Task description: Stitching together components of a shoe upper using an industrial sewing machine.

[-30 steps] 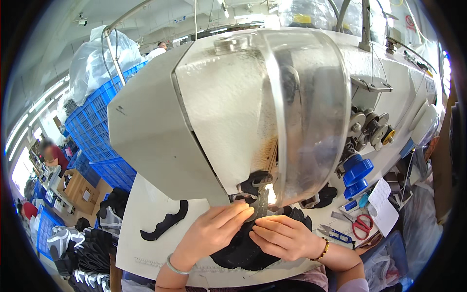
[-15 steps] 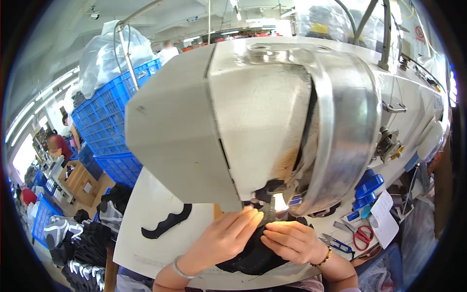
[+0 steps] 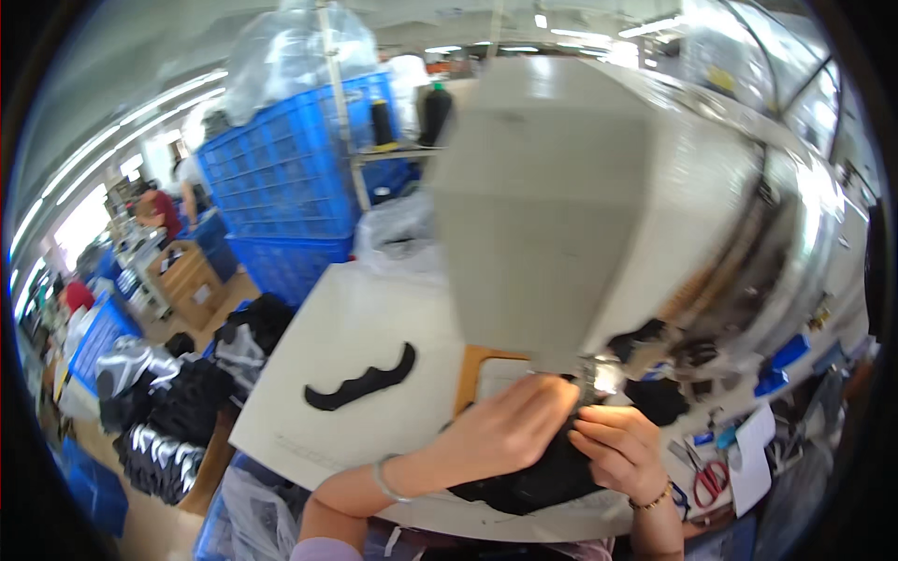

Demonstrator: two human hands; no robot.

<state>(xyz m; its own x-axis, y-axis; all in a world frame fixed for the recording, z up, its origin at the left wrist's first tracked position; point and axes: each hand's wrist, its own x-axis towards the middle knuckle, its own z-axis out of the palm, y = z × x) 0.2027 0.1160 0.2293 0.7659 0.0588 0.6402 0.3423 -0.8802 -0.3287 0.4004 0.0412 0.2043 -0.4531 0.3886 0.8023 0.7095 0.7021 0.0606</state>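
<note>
Under the head of a large grey sewing machine (image 3: 552, 215), both of my hands grip a black fabric piece (image 3: 533, 479), perhaps a shoe upper. My left hand (image 3: 510, 425), with a bangle at its wrist, pinches the far edge close to the lit needle area. On the right side, my right hand (image 3: 622, 449) has its thumb and fingers closed on the same piece; a beaded bracelet circles that wrist. The fabric between the hands is partly hidden by my fingers. A curved black cut piece (image 3: 360, 379) lies apart on the white table, left of my left hand.
Red-handled scissors (image 3: 711, 481) and a white paper sheet (image 3: 751, 458) lie at the right. Stacked blue crates (image 3: 281, 164) stand at the back left. Piles of black and grey shoe parts (image 3: 173, 411) sit left of the table (image 3: 281, 411). Two people are in the far left background.
The whole view has swung left, so machine, table and hands appear further right. Both hands keep their pinch on the black fabric near the needle area.
</note>
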